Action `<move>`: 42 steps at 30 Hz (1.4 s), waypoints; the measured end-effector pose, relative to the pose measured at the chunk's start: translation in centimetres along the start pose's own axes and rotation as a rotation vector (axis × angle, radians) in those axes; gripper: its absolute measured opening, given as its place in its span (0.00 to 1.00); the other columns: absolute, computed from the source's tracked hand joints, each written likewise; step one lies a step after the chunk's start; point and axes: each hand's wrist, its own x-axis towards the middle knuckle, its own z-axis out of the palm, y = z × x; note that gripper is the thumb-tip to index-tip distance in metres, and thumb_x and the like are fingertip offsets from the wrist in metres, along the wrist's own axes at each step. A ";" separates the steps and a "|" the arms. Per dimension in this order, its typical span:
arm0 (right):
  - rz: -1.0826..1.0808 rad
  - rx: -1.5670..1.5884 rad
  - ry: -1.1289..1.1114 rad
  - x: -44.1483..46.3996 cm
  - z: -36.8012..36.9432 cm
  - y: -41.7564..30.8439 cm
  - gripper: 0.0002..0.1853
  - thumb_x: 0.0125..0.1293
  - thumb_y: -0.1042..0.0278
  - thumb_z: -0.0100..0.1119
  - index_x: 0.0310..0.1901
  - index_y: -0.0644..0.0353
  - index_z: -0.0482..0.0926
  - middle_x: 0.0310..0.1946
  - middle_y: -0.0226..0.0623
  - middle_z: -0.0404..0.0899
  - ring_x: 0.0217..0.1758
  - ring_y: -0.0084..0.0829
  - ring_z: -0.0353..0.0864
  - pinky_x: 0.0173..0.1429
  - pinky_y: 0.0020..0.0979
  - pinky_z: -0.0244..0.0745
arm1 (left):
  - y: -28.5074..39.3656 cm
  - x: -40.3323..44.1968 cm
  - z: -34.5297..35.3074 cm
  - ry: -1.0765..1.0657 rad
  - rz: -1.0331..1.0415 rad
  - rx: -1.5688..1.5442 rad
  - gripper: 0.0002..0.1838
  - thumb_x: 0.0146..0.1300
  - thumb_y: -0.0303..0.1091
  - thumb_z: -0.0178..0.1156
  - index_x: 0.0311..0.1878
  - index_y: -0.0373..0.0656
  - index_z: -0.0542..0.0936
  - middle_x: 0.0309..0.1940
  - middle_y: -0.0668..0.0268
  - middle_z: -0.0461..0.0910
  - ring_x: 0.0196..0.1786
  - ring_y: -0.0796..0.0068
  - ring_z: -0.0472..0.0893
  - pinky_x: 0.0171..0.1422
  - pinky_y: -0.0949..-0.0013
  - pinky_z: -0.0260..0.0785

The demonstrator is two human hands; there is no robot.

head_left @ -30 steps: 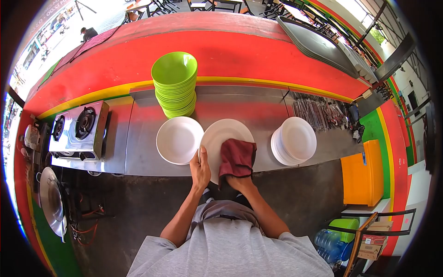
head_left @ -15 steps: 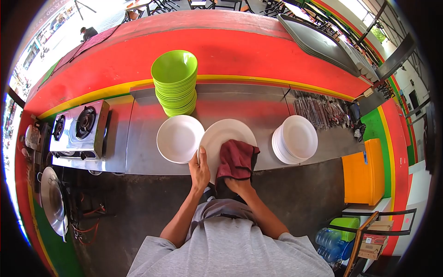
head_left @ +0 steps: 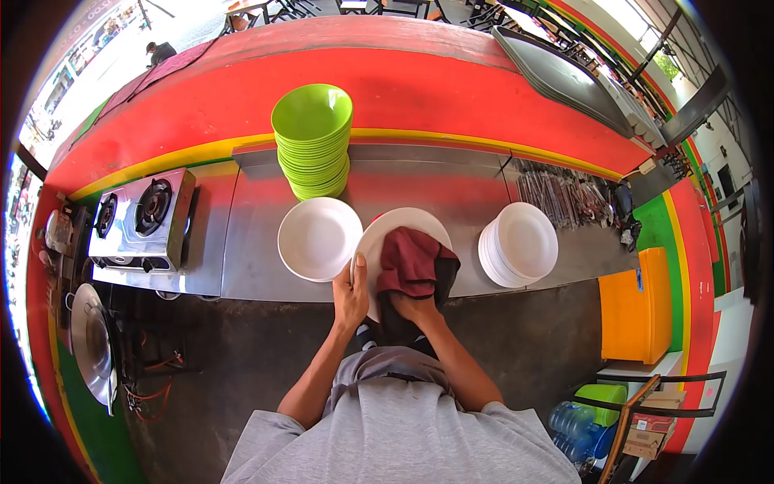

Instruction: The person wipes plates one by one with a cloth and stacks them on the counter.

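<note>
My left hand [head_left: 351, 294] grips the left rim of a white plate [head_left: 413, 216], thumb on the upper face. Bunched in my right hand [head_left: 414, 306] is a dark red cloth [head_left: 409, 262], pressed against the plate's face; it hides most of those fingers. Just left of the plate, a white bowl [head_left: 320, 239] sits on the steel counter [head_left: 258, 242]. To the right stands a stack of white bowls [head_left: 526, 244]. Behind the single bowl rises a tall stack of green bowls [head_left: 313, 137].
A two-burner gas stove [head_left: 143, 222] occupies the counter's left end. Wrapped cutlery [head_left: 560, 196] lies at the right end. Grey trays [head_left: 560, 81] rest on the red ledge. A wok [head_left: 91, 347] is at lower left, an orange box [head_left: 635, 310] at right.
The cloth and my right hand have shifted slightly up and right over the plate. My left hand keeps its hold on the rim. The whole view has moved a little.
</note>
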 end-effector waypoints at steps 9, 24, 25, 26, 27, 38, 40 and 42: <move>-0.055 -0.168 0.080 -2.3 -0.5 -0.3 0.30 0.60 0.56 0.62 0.64 0.57 0.71 0.64 0.51 0.69 0.69 0.56 0.66 0.72 0.51 0.60 | 0.0 -0.4 0.3 0.112 -0.122 -0.077 0.27 0.78 0.50 0.50 0.47 0.30 0.82 0.26 0.77 0.69 0.32 0.85 0.62 0.34 0.75 0.57; -0.065 -0.152 -0.092 -1.3 1.7 1.0 0.23 0.66 0.55 0.54 0.59 0.55 0.77 0.59 0.49 0.75 0.67 0.52 0.70 0.72 0.50 0.61 | -0.1 -1.0 0.5 0.004 -0.061 0.000 0.24 0.78 0.47 0.50 0.52 0.30 0.81 0.28 0.72 0.74 0.33 0.83 0.65 0.37 0.71 0.64; -0.042 -0.149 -0.096 -0.9 1.5 1.8 0.23 0.67 0.54 0.54 0.60 0.55 0.76 0.60 0.48 0.75 0.67 0.52 0.69 0.72 0.49 0.61 | 0.2 -1.4 0.6 0.021 -0.067 -0.009 0.24 0.78 0.47 0.50 0.52 0.30 0.81 0.27 0.72 0.74 0.32 0.83 0.65 0.36 0.72 0.63; -0.017 -0.146 -0.100 -0.8 1.4 2.5 0.24 0.67 0.53 0.54 0.61 0.55 0.75 0.61 0.47 0.74 0.68 0.51 0.69 0.73 0.48 0.61 | 0.6 -1.9 0.6 0.036 -0.074 -0.017 0.24 0.78 0.46 0.50 0.52 0.30 0.81 0.27 0.73 0.74 0.31 0.84 0.65 0.35 0.72 0.63; -0.038 -0.175 -0.046 -0.8 1.6 3.2 0.25 0.66 0.52 0.55 0.61 0.55 0.75 0.62 0.47 0.74 0.68 0.51 0.68 0.73 0.48 0.61 | 0.9 -2.2 0.5 0.051 -0.081 -0.026 0.24 0.78 0.46 0.50 0.53 0.30 0.81 0.26 0.73 0.74 0.31 0.84 0.64 0.34 0.72 0.62; -0.022 -0.293 0.346 0.2 -1.5 3.5 0.20 0.61 0.60 0.65 0.54 0.58 0.80 0.59 0.48 0.76 0.64 0.49 0.72 0.67 0.45 0.65 | 1.5 -2.5 -0.9 0.116 -0.136 -0.085 0.24 0.78 0.48 0.50 0.48 0.31 0.82 0.22 0.80 0.64 0.28 0.88 0.59 0.29 0.75 0.51; 0.208 0.046 0.333 -0.4 -1.8 3.6 0.18 0.66 0.57 0.60 0.52 0.58 0.82 0.55 0.52 0.79 0.60 0.53 0.76 0.64 0.44 0.68 | 1.7 -2.5 -0.8 0.134 -0.112 -0.121 0.24 0.78 0.48 0.51 0.47 0.31 0.82 0.22 0.80 0.63 0.28 0.89 0.58 0.29 0.75 0.50; 0.357 0.230 0.341 -1.4 -1.7 3.8 0.17 0.69 0.57 0.58 0.51 0.60 0.83 0.51 0.52 0.81 0.56 0.53 0.79 0.60 0.42 0.71 | 1.1 -2.5 -0.7 0.139 -0.098 -0.134 0.24 0.78 0.48 0.51 0.46 0.31 0.82 0.22 0.80 0.64 0.28 0.88 0.59 0.30 0.75 0.51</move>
